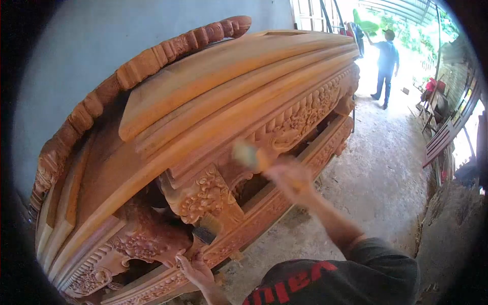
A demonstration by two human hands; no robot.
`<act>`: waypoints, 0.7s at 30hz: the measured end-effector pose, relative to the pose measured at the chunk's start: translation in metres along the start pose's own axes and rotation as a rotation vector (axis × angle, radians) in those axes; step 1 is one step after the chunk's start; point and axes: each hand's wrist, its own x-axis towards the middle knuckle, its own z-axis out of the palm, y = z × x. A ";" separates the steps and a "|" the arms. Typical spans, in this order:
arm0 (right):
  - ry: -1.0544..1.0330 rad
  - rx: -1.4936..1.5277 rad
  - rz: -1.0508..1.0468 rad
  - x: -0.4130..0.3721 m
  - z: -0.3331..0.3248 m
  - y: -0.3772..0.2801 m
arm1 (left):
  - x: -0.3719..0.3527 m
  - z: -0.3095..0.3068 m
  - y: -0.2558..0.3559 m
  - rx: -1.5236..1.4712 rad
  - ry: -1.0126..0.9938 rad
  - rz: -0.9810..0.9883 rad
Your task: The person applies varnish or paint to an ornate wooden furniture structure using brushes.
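Reddish-orange carved wood frame [213, 117], set beside a grey wall. Right hand [291, 179] closed round a pale brush [248, 155] (blurred) at the floral relief. Left hand [195, 268] grips a dark-bristled brush [207, 230] at the lower corner carving. Advisable: short light strokes, bristles worked into the recesses.

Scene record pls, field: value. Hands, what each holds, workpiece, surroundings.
workpiece: large carved wooden piece, orange-brown, floral relief along its side
left hand: grip closed on dark brush, bristles at a carved corner
right hand: blurred, grip closed on pale brush, close to the carved side
background: person in blue standing far off in daylight; concrete floor; grey wall
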 end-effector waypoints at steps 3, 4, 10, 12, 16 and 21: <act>0.329 -0.085 0.212 0.019 -0.045 0.053 | -0.005 -0.004 0.007 -0.034 0.016 -0.026; 0.410 -0.124 0.226 0.021 -0.058 0.082 | -0.009 -0.003 0.010 -0.050 0.014 -0.038; 0.175 -0.215 0.007 0.009 -0.002 0.009 | -0.014 0.020 0.020 -0.020 0.118 -0.023; 0.057 0.071 -0.112 -0.009 0.020 -0.022 | -0.015 0.035 0.032 -0.011 0.110 0.015; -0.233 0.246 -0.025 -0.006 0.019 -0.054 | -0.002 0.060 0.061 -0.096 -0.034 0.130; 0.227 0.391 0.388 0.013 0.018 -0.055 | 0.014 0.075 0.051 -0.072 -0.153 0.188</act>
